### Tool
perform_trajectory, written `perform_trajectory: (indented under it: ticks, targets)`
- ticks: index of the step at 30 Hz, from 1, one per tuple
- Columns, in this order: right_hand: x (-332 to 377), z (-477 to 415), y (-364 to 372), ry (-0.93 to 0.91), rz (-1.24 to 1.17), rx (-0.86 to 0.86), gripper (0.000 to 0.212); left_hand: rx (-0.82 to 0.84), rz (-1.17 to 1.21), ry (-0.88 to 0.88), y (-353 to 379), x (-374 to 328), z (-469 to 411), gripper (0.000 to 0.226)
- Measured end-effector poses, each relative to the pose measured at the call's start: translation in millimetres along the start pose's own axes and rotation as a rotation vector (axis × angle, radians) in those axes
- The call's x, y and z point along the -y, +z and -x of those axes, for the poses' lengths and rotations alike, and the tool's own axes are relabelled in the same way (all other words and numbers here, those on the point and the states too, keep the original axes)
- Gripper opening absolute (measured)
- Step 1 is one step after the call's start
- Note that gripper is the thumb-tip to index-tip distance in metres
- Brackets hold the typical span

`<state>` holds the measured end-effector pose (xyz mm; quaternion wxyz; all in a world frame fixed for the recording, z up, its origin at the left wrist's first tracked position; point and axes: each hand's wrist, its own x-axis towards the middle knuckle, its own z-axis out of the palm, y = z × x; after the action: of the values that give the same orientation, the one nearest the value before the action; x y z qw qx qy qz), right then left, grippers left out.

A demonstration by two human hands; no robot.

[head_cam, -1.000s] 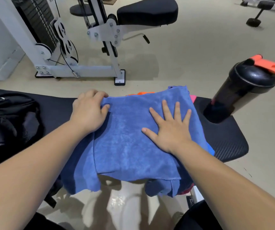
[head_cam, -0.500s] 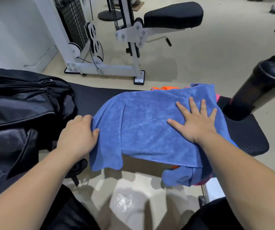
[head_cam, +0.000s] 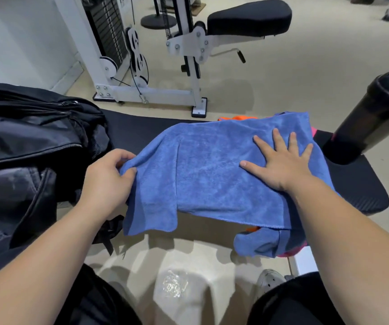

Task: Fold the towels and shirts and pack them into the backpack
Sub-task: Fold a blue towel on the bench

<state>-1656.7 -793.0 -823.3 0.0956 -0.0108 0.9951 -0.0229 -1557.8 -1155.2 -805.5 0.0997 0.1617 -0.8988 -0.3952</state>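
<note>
Between the left hand's (head_cam: 105, 184) curled fingers and thumb sits the bunched left edge of the blue towel (head_cam: 212, 181), pinched. Just left of those knuckles lies the black backpack (head_cam: 24, 146); ahead of them runs bare bench pad (head_cam: 137, 130). The right hand (head_cam: 282, 165) presses flat on the towel, fingers spread wide, tips short of the far edge, where orange cloth (head_cam: 241, 118) peeks out. Beyond its little finger stands a dark shaker bottle (head_cam: 372, 118). Toward the wrists, the towel's near edge overhangs the bench above pale floor (head_cam: 188, 254).
</note>
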Motion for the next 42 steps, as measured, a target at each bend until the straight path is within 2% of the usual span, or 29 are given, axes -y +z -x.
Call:
perform_trajectory:
  ticks: [2,4,7,11,14,16,18,19,21,24,28,29,31,33,34,38,40,42]
  targets:
    - [8.1,-3.8,-16.2,-0.029,0.006,0.012,0.099,-0.032,0.029,0.02,-5.1,-5.9,0.7,0.023]
    - [25.4,-3.4,-30.8,-0.118,-0.007,-0.039,0.088,-0.048,0.088,0.015,-9.1,-11.5,1.2,0.027]
    - [70.6,10.7,-40.2,-0.314,-0.269,-0.088,0.069,-0.036,0.245,-0.034,-11.3,-26.6,3.5,0.036]
    - [132.0,35.9,-27.4,-0.621,-0.525,-0.1,0.06,0.044,0.301,0.125,-10.0,-60.2,4.1,0.041]
    - [152.1,45.1,-19.9,-0.641,-0.739,-0.007,0.066,0.2,0.433,0.152,-2.2,-75.8,2.2,0.044]
    - [150.8,44.0,-16.4,-0.589,-0.819,-0.021,0.05,0.247,0.537,0.133,4.0,-78.2,0.7,0.042]
    - [143.8,36.8,-16.8,-0.542,-0.767,-0.131,0.014,0.216,0.538,0.122,9.6,-73.7,2.7,0.036]
    - [139.0,32.4,-17.9,-0.516,-0.707,-0.182,0.005,0.179,0.469,0.126,12.3,-69.3,5.0,0.034]
    - [128.1,25.8,-19.9,-0.481,-0.622,-0.241,0.008,0.106,0.232,0.125,17.7,-55.7,10.3,0.033]
    - [110.8,21.3,-22.3,-0.451,-0.577,-0.215,0.007,0.088,-0.094,0.133,24.5,-36.0,17.5,0.027]
    - [87.3,21.9,-18.3,-0.504,-0.298,-0.085,0.019,0.164,-0.25,0.175,35.1,-21.4,21.2,0.018]
    - [83.2,23.6,-17.1,-0.515,-0.214,-0.049,0.026,0.159,-0.263,0.194,36.5,-21.1,21.9,0.022]
    - [79.9,28.4,-15.9,-0.492,-0.178,0.001,0.043,0.108,-0.299,0.226,37.7,-20.6,21.2,0.046]
    - [82.2,31.5,-16.3,-0.437,-0.219,-0.04,0.056,0.075,-0.337,0.217,36.6,-20.0,18.5,0.067]
    - [84.3,31.5,-16.0,-0.416,-0.211,-0.09,0.058,0.09,-0.355,0.205,36.9,-19.7,17.6,0.067]
    - [99.8,34.1,-16.1,-0.457,-0.316,-0.237,0.033,0.162,-0.371,0.228,41.1,-19.9,21.2,0.025]
    - [108.5,35.3,-17.0,-0.56,-0.268,-0.161,0.04,0.16,-0.337,0.24,41.7,-22.3,23.2,0.019]
    - [112.4,34.0,-16.4,-0.579,-0.14,-0.063,0.036,0.17,-0.315,0.259,41.9,-24.7,23.8,0.018]
